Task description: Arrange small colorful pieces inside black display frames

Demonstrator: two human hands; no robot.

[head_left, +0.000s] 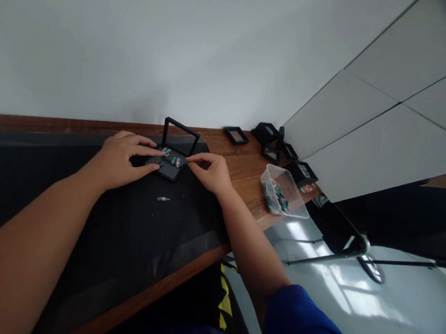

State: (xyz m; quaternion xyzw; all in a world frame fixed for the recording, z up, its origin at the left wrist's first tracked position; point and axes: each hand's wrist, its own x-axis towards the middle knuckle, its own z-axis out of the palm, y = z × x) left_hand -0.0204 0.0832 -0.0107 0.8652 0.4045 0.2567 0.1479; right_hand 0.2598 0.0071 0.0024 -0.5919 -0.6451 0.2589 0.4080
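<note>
A small black hinged display frame (169, 171) lies on the dark mat with its lid (182, 128) standing up at the back. Several green and silvery nail-shaped pieces (173, 160), like press-on nails, rest on its clear film. My left hand (119, 159) reaches over the left side of the frame, fingers stretched and apart, index finger and thumb by the edge. At the right edge, the thumb and index finger of my right hand (210, 170) pinch together on the frame's corner; whether a small piece is between them is hidden. One loose slender piece (163, 198) lies in front.
A clear plastic tub (287, 191) of green pieces in bags stands at the wooden table's right edge. Behind it are several black frames (266, 133), another frame (236, 135) and small coloured rings (307, 188). A white wall backs the table; metal legs (326, 258) stand at right.
</note>
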